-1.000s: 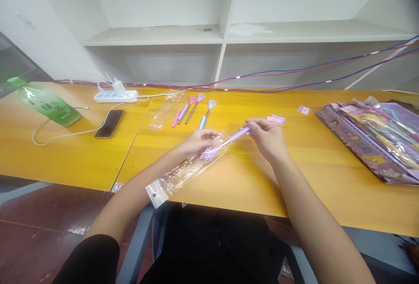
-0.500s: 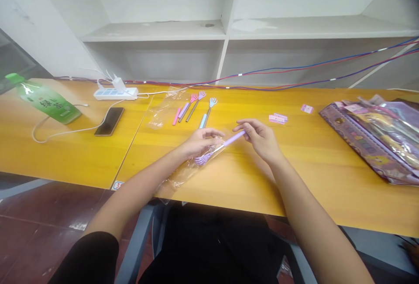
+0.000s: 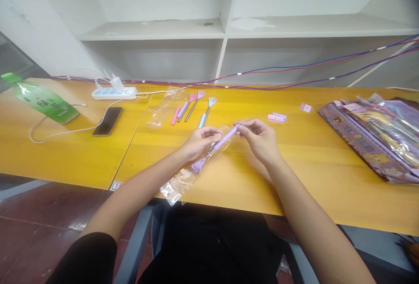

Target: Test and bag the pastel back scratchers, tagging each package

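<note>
The lilac scratcher (image 3: 226, 137) slants over the counter (image 3: 248, 192), its clawed head inside a clear sleeve (image 3: 178, 183). At the scratcher's handle end, the right hand (image 3: 262, 140) has its grip pinched on it; beside its shaft, the left hand's (image 3: 197, 143) grip holds the sleeve. Beyond the scratcher lies a blue scratcher (image 3: 212, 101); to its right, small labels (image 3: 276, 118); to its left, a phone (image 3: 108, 121).

Left to right along the bench (image 3: 248, 183): bottle (image 3: 46, 103), phone (image 3: 108, 121), 3 scratchers (image 3: 193, 108), labels (image 3: 277, 118), pouch (image 3: 354, 139). A power strip (image 3: 113, 94) sits behind the phone, shelving (image 3: 153, 31) behind the bench. Before the 3 scratchers, 1 more scratcher (image 3: 226, 137) is inside a wrapper (image 3: 178, 184).
</note>
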The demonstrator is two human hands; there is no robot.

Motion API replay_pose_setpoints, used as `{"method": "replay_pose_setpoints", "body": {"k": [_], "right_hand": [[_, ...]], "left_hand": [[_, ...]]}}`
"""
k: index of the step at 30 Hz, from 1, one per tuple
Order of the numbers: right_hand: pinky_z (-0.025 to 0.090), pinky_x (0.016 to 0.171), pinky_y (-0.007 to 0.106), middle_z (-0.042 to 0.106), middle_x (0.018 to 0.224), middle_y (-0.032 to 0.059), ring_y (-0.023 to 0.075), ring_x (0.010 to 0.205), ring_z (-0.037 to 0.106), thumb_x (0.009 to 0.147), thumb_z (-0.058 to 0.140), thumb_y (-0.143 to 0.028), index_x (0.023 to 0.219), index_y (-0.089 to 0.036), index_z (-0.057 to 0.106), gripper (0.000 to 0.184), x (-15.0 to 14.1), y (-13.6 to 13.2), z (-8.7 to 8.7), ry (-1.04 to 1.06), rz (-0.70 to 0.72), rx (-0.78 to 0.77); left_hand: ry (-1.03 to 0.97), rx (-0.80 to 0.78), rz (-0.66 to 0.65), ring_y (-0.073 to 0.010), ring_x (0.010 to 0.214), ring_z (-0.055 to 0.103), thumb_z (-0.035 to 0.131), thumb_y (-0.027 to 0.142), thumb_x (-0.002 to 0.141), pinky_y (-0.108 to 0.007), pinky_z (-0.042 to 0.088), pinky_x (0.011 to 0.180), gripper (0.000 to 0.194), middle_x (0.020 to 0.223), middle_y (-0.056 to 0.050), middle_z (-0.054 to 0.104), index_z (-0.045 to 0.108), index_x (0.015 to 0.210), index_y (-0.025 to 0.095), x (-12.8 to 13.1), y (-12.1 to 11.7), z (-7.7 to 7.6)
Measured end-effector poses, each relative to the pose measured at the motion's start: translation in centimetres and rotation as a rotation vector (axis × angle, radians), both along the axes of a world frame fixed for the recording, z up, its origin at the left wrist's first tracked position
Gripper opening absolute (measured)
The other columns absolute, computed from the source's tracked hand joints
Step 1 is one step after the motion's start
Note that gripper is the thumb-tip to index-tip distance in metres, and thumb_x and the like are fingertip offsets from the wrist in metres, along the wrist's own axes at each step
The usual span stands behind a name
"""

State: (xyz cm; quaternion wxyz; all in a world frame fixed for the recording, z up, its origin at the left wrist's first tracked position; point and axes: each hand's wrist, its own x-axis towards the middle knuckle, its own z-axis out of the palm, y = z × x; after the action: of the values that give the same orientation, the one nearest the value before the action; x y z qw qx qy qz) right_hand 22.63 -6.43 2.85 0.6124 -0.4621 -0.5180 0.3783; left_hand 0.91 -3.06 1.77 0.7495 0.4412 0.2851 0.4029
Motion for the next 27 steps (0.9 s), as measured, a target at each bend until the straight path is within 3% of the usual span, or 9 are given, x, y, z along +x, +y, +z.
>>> {"method": "replay_pose_setpoints", "body": {"k": [3, 7, 10, 14, 19, 27], "right_hand": [[0.056, 0.070, 0.033, 0.072, 0.104, 0.0061, 0.0158, 0.080, 0.064, 0.084, 0.085, -0.047, 0.090, -0.025, 0.082, 0.023, -0.1, -0.1, 0.0, -0.103, 0.034, 0.030], [0.056, 0.095, 0.041, 0.065, 0.108, 0.0065, 0.0219, 0.106, 0.063, 0.087, 0.083, -0.048, 0.097, -0.032, 0.087, 0.020, -0.6, -0.3, -0.2, -0.184, 0.138, 0.066], [0.053, 0.102, 0.043, 0.064, 0.110, 0.0062, 0.0229, 0.112, 0.061, 0.088, 0.082, -0.048, 0.102, -0.035, 0.087, 0.020, -1.3, -0.4, -0.5, -0.175, 0.235, 0.053], [0.055, 0.087, 0.039, 0.068, 0.114, 0.0066, 0.0209, 0.098, 0.063, 0.089, 0.080, -0.050, 0.113, -0.034, 0.084, 0.029, -1.8, -0.8, -0.6, -0.123, 0.289, -0.005], [0.049, 0.070, 0.034, 0.068, 0.080, 0.0014, 0.0172, 0.073, 0.058, 0.090, 0.080, -0.051, 0.124, -0.030, 0.077, 0.041, -2.0, -1.0, -0.7, -0.052, 0.347, -0.104], [0.050, 0.068, 0.032, 0.070, 0.092, 0.0024, 0.0161, 0.075, 0.060, 0.086, 0.082, -0.055, 0.105, -0.025, 0.078, 0.036, -3.1, -1.0, -1.0, -0.009, 0.365, -0.132]], "left_hand": [[-0.032, -0.012, 0.035, -0.0152, 0.091, 0.069, 0.096, 0.026, 0.068, -0.033, 0.051, 0.092, 0.036, 0.099, -0.006, 0.075, 0.076, 0.095, 0.014, 0.0, -0.1, 0.3], [-0.056, -0.038, 0.059, -0.0157, 0.092, 0.070, 0.095, 0.025, 0.069, -0.032, 0.052, 0.090, 0.036, 0.101, -0.006, 0.075, 0.076, 0.097, 0.014, -0.1, -0.2, 0.7], [-0.068, -0.059, 0.080, -0.0151, 0.087, 0.070, 0.096, 0.026, 0.067, -0.032, 0.053, 0.087, 0.038, 0.098, -0.006, 0.075, 0.075, 0.097, 0.015, -0.1, -0.3, 0.9], [-0.091, -0.080, 0.123, -0.0143, 0.085, 0.070, 0.098, 0.029, 0.064, -0.030, 0.053, 0.083, 0.041, 0.096, -0.005, 0.075, 0.075, 0.095, 0.015, -0.1, -0.3, 1.1], [-0.100, -0.080, 0.167, -0.0133, 0.085, 0.069, 0.097, 0.028, 0.067, -0.029, 0.051, 0.085, 0.040, 0.094, -0.003, 0.074, 0.074, 0.097, 0.015, -0.1, -0.4, 1.3], [-0.085, -0.011, 0.178, -0.0141, 0.085, 0.068, 0.098, 0.035, 0.065, -0.029, 0.052, 0.083, 0.045, 0.092, -0.003, 0.073, 0.073, 0.097, 0.015, 0.4, -0.6, 0.7]]}}
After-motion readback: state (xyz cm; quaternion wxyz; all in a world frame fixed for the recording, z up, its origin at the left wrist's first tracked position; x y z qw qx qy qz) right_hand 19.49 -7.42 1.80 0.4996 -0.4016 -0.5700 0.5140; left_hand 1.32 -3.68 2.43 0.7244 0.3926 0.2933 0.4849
